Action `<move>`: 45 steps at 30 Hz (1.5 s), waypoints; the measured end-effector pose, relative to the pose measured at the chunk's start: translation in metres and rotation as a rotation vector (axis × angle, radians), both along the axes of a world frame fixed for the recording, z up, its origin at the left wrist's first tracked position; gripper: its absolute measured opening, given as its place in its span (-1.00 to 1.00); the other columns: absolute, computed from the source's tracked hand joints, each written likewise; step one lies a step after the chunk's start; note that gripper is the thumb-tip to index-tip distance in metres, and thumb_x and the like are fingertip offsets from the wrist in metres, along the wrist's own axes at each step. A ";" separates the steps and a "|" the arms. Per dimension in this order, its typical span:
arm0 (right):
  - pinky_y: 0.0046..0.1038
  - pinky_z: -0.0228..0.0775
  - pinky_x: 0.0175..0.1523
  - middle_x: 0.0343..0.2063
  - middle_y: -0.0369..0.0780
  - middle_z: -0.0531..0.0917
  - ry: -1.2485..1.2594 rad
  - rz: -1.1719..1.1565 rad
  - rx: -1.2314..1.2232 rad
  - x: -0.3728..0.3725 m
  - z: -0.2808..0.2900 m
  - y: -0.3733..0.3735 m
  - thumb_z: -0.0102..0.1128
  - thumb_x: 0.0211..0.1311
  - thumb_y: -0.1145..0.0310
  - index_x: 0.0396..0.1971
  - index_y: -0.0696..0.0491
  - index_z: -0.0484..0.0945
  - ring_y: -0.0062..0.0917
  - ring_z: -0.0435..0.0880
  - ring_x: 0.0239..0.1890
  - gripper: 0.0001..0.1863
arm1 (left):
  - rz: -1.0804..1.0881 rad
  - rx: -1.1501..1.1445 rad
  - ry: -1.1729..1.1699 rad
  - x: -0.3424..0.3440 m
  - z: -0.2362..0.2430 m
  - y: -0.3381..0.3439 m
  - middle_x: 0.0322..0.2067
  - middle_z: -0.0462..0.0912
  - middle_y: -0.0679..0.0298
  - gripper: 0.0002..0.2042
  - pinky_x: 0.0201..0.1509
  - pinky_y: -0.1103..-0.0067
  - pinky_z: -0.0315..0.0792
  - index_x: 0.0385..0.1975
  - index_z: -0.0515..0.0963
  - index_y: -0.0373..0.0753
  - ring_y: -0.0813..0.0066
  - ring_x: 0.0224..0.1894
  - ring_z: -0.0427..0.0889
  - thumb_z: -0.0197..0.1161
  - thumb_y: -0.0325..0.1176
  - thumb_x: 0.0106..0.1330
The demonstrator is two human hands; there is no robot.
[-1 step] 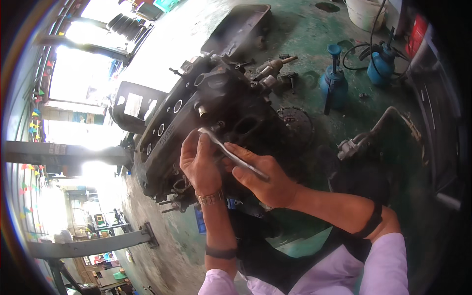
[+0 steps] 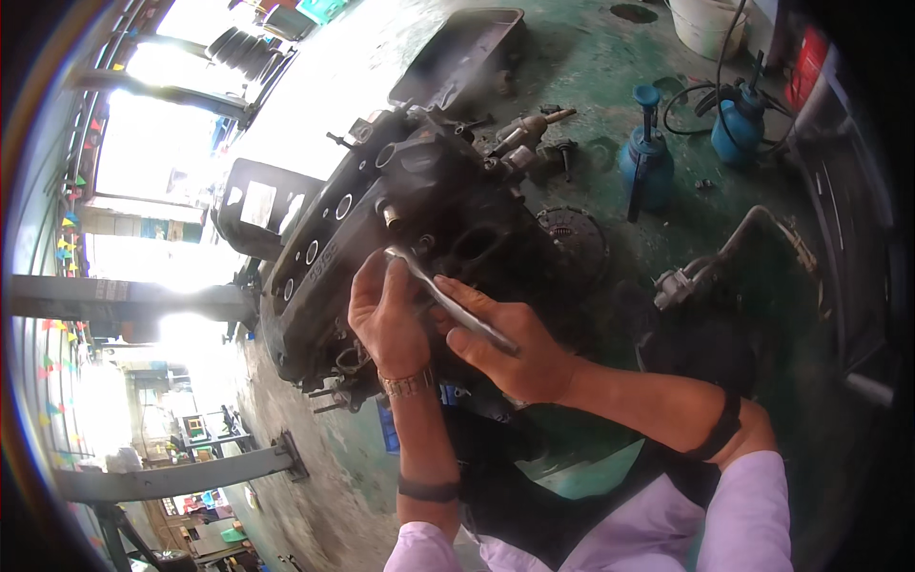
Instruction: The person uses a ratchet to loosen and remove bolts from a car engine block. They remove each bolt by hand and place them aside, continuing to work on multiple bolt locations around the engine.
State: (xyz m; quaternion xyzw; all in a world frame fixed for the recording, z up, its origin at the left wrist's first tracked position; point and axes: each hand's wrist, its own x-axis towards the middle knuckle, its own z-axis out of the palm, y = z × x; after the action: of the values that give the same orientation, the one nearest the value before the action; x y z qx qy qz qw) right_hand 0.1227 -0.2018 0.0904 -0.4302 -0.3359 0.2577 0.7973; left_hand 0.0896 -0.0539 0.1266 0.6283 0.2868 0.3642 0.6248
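Observation:
A silver wrench (image 2: 464,313) slants in front of a dark car engine (image 2: 324,267), its far end by the fittings on the engine's near side. My right hand (image 2: 522,351) is closed round the handle. My left hand (image 2: 389,319), with a metal-banded watch (image 2: 407,384) at the wrist, pinches the wrench's far end between thumb and fingers. Just beyond those fingertips a short light-coloured metal fitting (image 2: 389,214) sticks out of the engine. Whether the wrench is seated on a bolt cannot be made out.
A dark drip tray (image 2: 505,33) lies behind the engine. Two blue pump bottles (image 2: 646,162) and a bent metal pipe (image 2: 734,250) are to the right, with a white bucket (image 2: 707,29) farther back. A round toothed plate (image 2: 572,243) lies beside the engine. Grey lift arms (image 2: 143,297) stand left.

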 end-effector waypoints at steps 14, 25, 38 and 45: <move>-0.33 0.49 0.02 -0.11 0.15 0.58 -0.448 -0.244 -0.118 0.004 -0.003 -0.006 0.26 0.11 0.52 0.10 0.40 0.36 -0.06 0.62 -0.09 -0.45 | -0.046 0.065 -0.122 0.005 -0.009 -0.004 -0.24 0.67 0.19 -0.80 -0.18 0.65 0.56 -0.13 0.54 -0.40 0.54 -0.26 0.65 0.22 -0.63 0.25; -0.29 0.49 -0.01 -0.13 0.17 0.56 -0.303 -0.129 -0.167 -0.006 -0.005 0.004 0.15 0.15 0.58 0.21 0.33 0.24 -0.01 0.59 -0.06 -0.41 | -0.003 0.207 -0.018 0.006 -0.012 -0.001 -0.30 0.69 0.16 -0.82 -0.32 0.64 0.57 -0.14 0.57 -0.45 0.52 -0.37 0.65 0.17 -0.61 0.28; -0.22 0.47 0.00 -0.16 0.24 0.54 -0.105 -0.072 -0.161 -0.015 -0.004 0.021 0.09 0.13 0.62 0.35 0.20 0.01 0.04 0.55 -0.04 -0.24 | -0.149 0.252 0.079 0.000 -0.006 0.017 -0.20 0.68 0.23 -0.72 -0.11 0.70 0.52 -0.04 0.55 -0.39 0.61 -0.19 0.63 0.23 -0.63 0.24; -0.26 0.48 -0.04 -0.20 0.14 0.59 -0.240 -0.143 -0.366 0.000 -0.009 0.007 0.13 0.15 0.53 0.27 0.17 0.22 -0.03 0.61 -0.13 -0.37 | -0.167 0.287 0.134 0.000 -0.006 0.013 -0.20 0.63 0.35 -0.70 -0.10 0.70 0.50 -0.02 0.55 -0.36 0.64 -0.21 0.61 0.24 -0.63 0.23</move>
State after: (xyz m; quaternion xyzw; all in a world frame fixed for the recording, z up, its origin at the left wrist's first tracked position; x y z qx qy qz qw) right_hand 0.1228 -0.1951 0.0816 -0.6180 -0.3448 0.2041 0.6764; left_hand 0.0894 -0.0407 0.1210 0.7554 0.2198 0.3057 0.5364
